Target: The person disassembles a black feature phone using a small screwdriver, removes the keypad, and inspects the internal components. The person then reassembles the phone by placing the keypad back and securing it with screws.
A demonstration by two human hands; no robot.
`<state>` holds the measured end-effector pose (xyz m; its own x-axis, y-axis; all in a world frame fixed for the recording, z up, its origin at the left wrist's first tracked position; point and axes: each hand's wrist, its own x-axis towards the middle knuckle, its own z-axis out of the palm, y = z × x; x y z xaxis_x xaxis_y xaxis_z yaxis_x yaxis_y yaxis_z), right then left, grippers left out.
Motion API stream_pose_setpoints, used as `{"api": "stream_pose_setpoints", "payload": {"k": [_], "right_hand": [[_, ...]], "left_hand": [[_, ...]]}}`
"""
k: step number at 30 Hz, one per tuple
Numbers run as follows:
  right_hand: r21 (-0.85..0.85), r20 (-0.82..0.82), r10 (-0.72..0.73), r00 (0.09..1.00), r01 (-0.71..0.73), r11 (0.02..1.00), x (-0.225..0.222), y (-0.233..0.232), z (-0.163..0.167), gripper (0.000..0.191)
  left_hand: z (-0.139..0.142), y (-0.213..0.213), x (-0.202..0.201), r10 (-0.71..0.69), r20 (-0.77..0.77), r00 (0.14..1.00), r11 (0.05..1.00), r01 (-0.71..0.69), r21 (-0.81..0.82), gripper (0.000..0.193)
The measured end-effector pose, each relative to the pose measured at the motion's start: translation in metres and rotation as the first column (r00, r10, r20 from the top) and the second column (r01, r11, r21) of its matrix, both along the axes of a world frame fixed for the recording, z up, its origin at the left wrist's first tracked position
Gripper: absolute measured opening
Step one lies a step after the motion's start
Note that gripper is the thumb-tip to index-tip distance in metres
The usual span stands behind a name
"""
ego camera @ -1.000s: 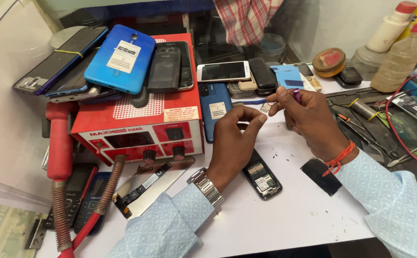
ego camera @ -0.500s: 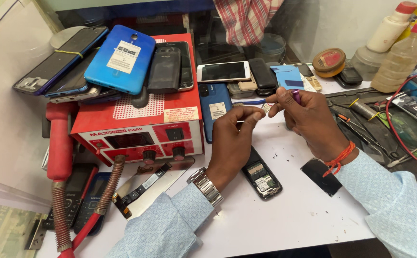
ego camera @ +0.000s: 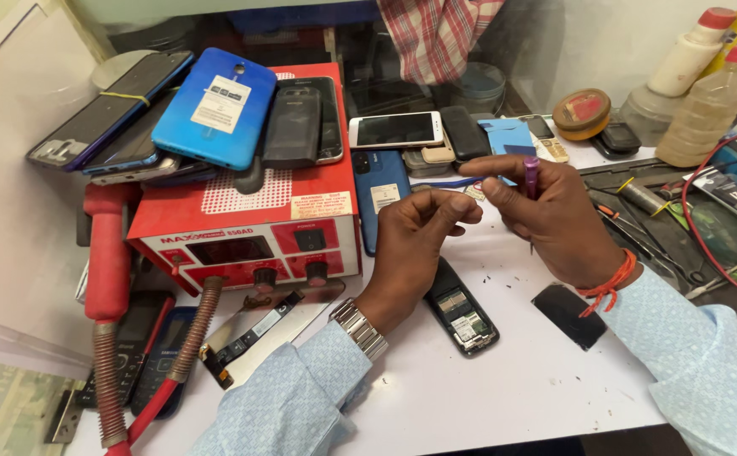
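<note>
Head view: the left hand [ego camera: 423,236] is hovering above the white tabletop [ego camera: 486,388], its fingers [ego camera: 457,205] curling narrow, thumb pressing toward the forefinger; whether a small part is lying between them cannot be told. The right hand [ego camera: 554,219] is holding a slim purple-handled screwdriver [ego camera: 531,179] upright, fingers closing around its handle. Compared with half a second ago, both hands are sitting in nearly the same place; the small pale piece seen then between the two hands is no longer showing clearly, and the left thumb is now lying flatter over the forefinger. An opened dark keypad phone [ego camera: 463,308] is lying on the tabletop just below the left wrist, unmoved. A black flat cover [ego camera: 568,314] is resting near the right wrist. The red soldering station [ego camera: 250,228], stacked with phones, is standing to the left, unchanged.
</note>
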<state>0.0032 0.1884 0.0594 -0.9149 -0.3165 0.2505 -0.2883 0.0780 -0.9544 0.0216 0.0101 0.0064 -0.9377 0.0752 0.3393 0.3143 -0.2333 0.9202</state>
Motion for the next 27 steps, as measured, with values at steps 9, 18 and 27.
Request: {"api": "stream_pose_setpoints", "payload": {"k": [9, 18, 27], "right_hand": [[-0.031, -0.117, 0.152, 0.982, -0.156, 0.987, 0.001, 0.0, 0.001, 0.018], [0.084, -0.404, -0.059, 0.913, 0.102, 0.991, 0.005, -0.01, -0.01, 0.014], [0.212, -0.367, -0.079, 0.927, 0.166, 0.963, 0.001, -0.008, -0.011, 0.011]], "left_hand": [[-0.003, 0.001, -0.001, 0.002, -0.044, 0.999, 0.998, 0.0, 0.059, 0.038], [-0.004, 0.002, 0.001, 0.125, -0.018, 0.992, 0.99, -0.126, -0.059, 0.037], [-0.004, 0.007, 0.006, 0.198, -0.036, 0.979, 0.98, -0.199, -0.027, 0.054]]}}
